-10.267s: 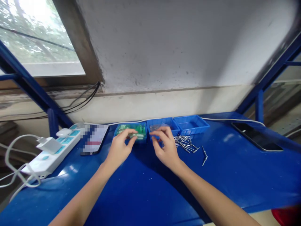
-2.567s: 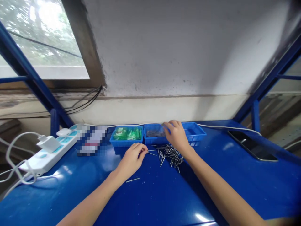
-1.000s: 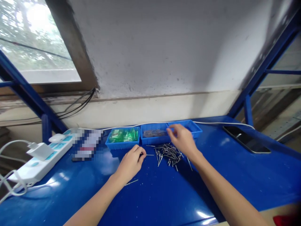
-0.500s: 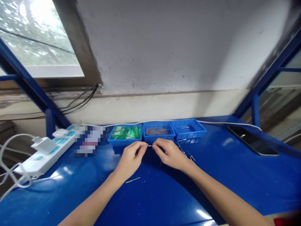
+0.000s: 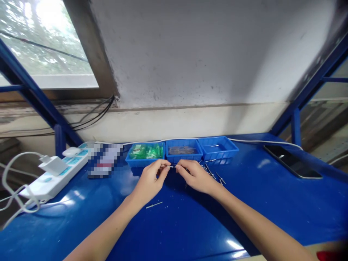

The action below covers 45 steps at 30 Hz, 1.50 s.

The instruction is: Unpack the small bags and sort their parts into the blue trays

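My left hand and my right hand meet just in front of the bins, both with closed fingertips. Between them a thin metal rod lies level, pinched at its left end by the left fingers and at its right end by the right. Fingers cover much of it. Several similar slim metal rods are scattered on the table right of my right hand, some hidden behind it. Another single rod rests on the table below my left hand.
Three blue bins stand in a row: the left bin with green packets, the middle bin with brownish clear pieces, the right bin with a rod or two. A power strip, a blurred flat item and a phone lie around the blue table.
Both hands stay pinched on the rod, with only slight finger movement. The fingertips have shifted a little along it. The view has tilted slightly; the bins and loose rods have not moved.
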Available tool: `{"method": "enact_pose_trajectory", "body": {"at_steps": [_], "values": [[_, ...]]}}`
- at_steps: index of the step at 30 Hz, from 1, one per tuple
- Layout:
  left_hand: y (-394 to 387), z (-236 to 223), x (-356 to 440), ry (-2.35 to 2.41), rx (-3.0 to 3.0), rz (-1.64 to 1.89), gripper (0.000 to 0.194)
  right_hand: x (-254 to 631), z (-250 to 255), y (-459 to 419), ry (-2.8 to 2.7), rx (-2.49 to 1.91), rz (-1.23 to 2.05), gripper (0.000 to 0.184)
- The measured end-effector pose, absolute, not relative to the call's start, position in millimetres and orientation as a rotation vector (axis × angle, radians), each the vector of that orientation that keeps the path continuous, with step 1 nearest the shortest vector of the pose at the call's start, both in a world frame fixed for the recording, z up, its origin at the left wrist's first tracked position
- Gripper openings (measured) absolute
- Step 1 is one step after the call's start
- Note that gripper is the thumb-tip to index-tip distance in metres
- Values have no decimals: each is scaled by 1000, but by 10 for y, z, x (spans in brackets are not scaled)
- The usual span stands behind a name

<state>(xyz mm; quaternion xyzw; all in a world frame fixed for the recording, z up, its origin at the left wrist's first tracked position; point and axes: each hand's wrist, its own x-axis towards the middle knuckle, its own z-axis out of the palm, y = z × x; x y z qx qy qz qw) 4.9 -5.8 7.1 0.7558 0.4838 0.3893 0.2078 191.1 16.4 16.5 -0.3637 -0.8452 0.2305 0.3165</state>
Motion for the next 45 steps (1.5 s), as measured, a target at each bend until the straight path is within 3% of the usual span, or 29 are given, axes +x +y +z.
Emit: {"method": "enact_pose_trajectory", "body": {"at_steps": [4, 7, 10, 13, 17, 28, 39, 42, 45], "values": [[-45, 163, 19, 1363, 2148, 915, 24, 1938, 181, 165, -2221, -881, 434, 16], [-82, 332, -114, 1349, 2213, 569, 25, 2109, 264, 232, -2165, -848, 120, 13], [-154, 435, -295, 1255, 2178, 59, 24, 2424, 324, 385, -1887, -1178, -275, 16], [-213, 371, -379, 1267, 2212, -69, 20, 2718, 292, 552, -1676, -1598, -511, 25], [-247, 231, -285, 1291, 2337, 16, 11, 2753, 199, 626, -1707, -1691, -455, 33], [-153, 170, -75, 1293, 1858, 820, 11, 1972, 112, 165, -2213, -868, 214, 19], [-160, 162, -34, 1119, 1646, 846, 16, 1890, 164, 57, -2468, -671, 82, 13], [-137, 115, -66, 1192, 1747, 918, 22, 1881, 145, 72, -2397, -781, 77, 19], [-129, 86, -89, 1343, 2047, 1013, 15, 1905, 140, 102, -2311, -860, 108, 22]]}}
